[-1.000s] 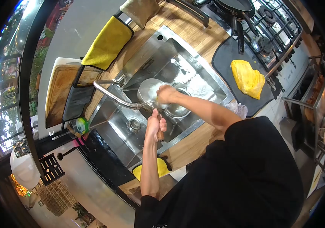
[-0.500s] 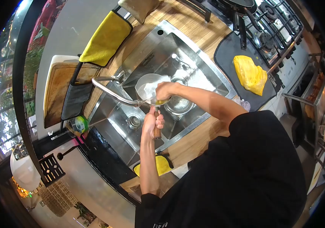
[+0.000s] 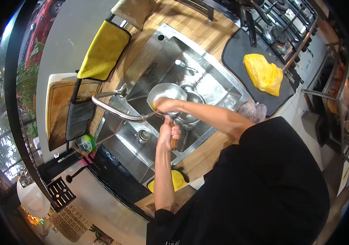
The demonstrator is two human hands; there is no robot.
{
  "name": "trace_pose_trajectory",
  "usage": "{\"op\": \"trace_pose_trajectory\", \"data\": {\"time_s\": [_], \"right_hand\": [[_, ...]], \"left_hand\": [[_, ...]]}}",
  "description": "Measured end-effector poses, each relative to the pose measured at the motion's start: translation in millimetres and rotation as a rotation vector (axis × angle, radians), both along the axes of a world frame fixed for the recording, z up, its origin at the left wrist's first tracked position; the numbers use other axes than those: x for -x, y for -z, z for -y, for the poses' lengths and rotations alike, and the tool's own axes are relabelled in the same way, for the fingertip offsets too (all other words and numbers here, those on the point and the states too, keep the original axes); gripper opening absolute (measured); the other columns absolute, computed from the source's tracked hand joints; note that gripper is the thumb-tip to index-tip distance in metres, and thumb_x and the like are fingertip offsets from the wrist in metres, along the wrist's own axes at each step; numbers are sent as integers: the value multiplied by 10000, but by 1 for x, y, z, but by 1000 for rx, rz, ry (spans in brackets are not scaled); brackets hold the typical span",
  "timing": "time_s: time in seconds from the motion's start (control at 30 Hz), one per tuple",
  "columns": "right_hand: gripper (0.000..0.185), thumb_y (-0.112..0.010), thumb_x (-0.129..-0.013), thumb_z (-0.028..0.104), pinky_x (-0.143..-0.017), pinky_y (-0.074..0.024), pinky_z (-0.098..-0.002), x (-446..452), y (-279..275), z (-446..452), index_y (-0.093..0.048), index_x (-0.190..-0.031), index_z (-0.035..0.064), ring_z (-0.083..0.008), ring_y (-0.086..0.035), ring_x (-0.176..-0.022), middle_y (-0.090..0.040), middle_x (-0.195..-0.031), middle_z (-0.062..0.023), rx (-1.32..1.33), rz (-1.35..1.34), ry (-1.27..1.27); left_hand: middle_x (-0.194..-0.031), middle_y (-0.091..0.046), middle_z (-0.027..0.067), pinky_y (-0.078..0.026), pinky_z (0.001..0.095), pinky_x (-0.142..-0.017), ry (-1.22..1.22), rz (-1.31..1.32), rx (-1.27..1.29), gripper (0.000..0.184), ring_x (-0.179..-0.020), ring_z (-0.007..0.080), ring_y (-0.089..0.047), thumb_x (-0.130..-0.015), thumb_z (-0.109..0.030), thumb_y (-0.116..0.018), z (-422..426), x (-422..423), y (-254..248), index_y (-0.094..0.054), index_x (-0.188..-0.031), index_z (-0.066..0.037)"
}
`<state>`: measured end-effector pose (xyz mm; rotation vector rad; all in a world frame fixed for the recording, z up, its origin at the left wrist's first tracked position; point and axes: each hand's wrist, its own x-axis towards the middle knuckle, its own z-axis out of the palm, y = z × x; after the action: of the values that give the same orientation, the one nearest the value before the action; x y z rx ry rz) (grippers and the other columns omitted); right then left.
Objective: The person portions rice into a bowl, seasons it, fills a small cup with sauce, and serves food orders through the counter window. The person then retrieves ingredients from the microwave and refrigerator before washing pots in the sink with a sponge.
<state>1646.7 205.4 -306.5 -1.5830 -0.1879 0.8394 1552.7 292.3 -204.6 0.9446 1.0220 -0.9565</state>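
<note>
My left hand is wrapped around the brown wooden handle of a metal saucepan, held tilted over the sink. My right hand is closed inside the pan, near its left wall, on a yellow sponge that barely shows beneath the fingers. The right hand is slightly blurred. A curved chrome faucet reaches over the sink, its end beside the pan and my right wrist. Below the pan, a round metal pot sits in the larger basin, partly hidden by my right forearm.
The steel double sink is set in a wooden counter. A yellow cloth bundle lies on a dark mat near the stove. A crumpled plastic bag is by my right arm. Yellow cloth hangs on a rail.
My right hand has moved left across the inside of the saucepan, and the pan has turned slightly. My left hand keeps its hold on the handle. The whole view has shifted a little.
</note>
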Motion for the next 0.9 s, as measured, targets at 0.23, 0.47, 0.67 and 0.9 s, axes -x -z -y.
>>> {"op": "trace_pose_trajectory", "data": {"time_s": [0.23,0.47,0.67,0.9], "right_hand": [[163,-538,-850,187,-469,-344,-321,-7,-21,3,-633,-790,69,-114,-493,-562,-586,-688,-58,-402,-315,450],[199,-602,-748,190,-721,-546,-379,-26,-46,60,-751,-817,78,-257,-705,-817,-723,-865,-153,670,584,-728],[171,-589,-812,141,-732,-540,-464,-31,-10,33,-691,-930,71,-342,-697,-902,-700,-897,-197,417,789,-193],[276,-522,-765,180,-731,-457,-423,-22,-45,43,-687,-911,15,-252,-616,-819,-672,-899,-154,145,37,-448]], "left_hand": [[-590,-360,-42,-279,192,-337,76,43,-73,425,-424,32,-308,-1045,-516,-338,6,-13,-19,-420,-903,-124],[-589,-380,-52,-281,183,-328,-20,27,81,425,-408,25,-333,-1016,-535,-423,-20,-23,-19,-467,-916,-124],[-579,-358,-56,-277,184,-323,-173,-156,343,442,-401,24,-307,-1016,-537,-418,-14,-11,-18,-492,-888,-120],[-587,-361,-55,-266,172,-328,32,15,41,445,-407,23,-298,-1027,-537,-386,-16,-15,-10,-481,-895,-123]]}}
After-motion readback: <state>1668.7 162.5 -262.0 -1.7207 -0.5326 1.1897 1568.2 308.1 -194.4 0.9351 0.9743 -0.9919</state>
